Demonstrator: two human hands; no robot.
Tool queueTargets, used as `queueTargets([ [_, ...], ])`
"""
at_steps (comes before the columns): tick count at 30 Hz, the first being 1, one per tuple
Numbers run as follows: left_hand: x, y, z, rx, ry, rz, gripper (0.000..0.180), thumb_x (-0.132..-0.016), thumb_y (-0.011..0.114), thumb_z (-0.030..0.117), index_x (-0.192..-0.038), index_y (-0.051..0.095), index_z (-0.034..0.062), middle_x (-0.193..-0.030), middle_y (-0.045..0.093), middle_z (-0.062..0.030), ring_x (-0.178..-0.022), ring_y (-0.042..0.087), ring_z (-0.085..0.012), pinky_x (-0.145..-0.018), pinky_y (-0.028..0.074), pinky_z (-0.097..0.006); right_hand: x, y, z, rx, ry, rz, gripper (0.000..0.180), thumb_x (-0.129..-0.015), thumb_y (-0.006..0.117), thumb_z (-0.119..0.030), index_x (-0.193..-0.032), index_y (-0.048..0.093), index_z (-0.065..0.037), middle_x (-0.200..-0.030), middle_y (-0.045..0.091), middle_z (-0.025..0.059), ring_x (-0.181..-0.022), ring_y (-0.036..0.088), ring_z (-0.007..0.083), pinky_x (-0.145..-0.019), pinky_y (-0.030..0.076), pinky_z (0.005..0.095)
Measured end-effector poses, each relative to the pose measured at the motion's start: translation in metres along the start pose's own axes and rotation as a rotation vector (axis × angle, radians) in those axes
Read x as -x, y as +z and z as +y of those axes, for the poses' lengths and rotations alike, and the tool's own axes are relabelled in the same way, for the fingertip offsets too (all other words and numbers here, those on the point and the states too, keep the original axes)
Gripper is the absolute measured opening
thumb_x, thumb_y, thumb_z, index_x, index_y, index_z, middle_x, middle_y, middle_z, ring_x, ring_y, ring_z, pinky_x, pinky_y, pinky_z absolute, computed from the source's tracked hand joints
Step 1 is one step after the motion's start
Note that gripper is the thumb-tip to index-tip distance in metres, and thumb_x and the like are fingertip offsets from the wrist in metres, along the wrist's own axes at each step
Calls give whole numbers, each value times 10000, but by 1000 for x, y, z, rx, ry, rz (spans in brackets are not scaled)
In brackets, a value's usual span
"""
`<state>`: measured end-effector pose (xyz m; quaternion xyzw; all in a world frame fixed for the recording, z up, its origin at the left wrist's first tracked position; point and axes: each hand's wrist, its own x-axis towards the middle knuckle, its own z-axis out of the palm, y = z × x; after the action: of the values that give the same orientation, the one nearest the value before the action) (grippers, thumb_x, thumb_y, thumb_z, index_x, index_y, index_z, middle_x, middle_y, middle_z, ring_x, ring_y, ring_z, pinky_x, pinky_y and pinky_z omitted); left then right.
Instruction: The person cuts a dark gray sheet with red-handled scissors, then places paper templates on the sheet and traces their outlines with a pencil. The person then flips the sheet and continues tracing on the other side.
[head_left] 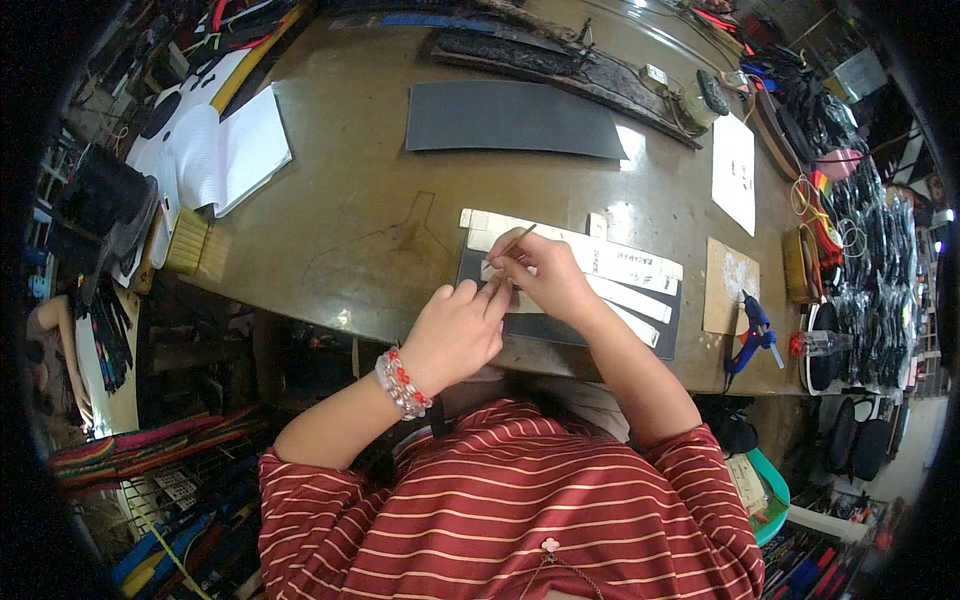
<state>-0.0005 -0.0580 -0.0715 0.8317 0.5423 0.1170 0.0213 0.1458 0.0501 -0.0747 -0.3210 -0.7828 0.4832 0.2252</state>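
Wearing a red striped shirt (500, 500), I am leaning over the edge of a brown table (340, 220). Beads (402, 383) are circling my left wrist. My left hand (455, 330) is lying knuckles-up at the near edge of the table, its fingers curled and close together, the fingertips pressing down on a dark sheet (545, 328) beside my right hand. My right hand (545, 275) is pinching a thin stick (512, 243) between thumb and fingers, and the stick is slanting up and away from me. Its lower end is meeting the left end of some pale strips (625, 268), which are lying side by side across the dark sheet and running off to the right.

Right of the strips, a tan card (730, 285) is lying flat, and a blue glue gun (752, 335) is sitting just beside it at the table's edge. A brush (185, 242) is resting at the left edge. Further out, a grey sheet (510, 120) is lying flat in the middle of the table, well apart from my hands. A white pad (235, 150) is lying at the far left, and a white paper (735, 170) at the far right. Long dark straps (560, 62) are stretching along the far side.
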Motion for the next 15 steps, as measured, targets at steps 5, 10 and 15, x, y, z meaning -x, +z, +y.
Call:
queueTargets([
  [5, 6, 8, 7, -43, -43, 17, 449, -827, 550, 286, -1200, 525, 37, -1179, 569, -68, -883, 507, -201, -747, 417, -339, 2, 8, -7, 183, -15, 5, 107, -827, 605, -29, -933, 623, -22, -863, 663, 98, -747, 656, 217, -678, 514, 301],
  [10, 6, 9, 9, -41, -50, 26, 455, -823, 560, 285, -1201, 527, 33, -1204, 562, -75, -885, 500, -205, -745, 414, -338, 2, 9, -6, 263, -53, 22, 109, -827, 597, -40, -932, 622, -31, -864, 663, 100, -732, 652, 227, -672, 513, 311],
  [15, 7, 8, 8, -22, -56, 41, 458, -819, 566, 276, -1198, 526, 23, -1219, 557, -86, -891, 495, -204, -741, 410, -337, 0, 13, -7, 313, -21, 96, 117, -822, 577, -23, -936, 603, -26, -849, 658, 104, -729, 654, 228, -667, 513, 320],
])
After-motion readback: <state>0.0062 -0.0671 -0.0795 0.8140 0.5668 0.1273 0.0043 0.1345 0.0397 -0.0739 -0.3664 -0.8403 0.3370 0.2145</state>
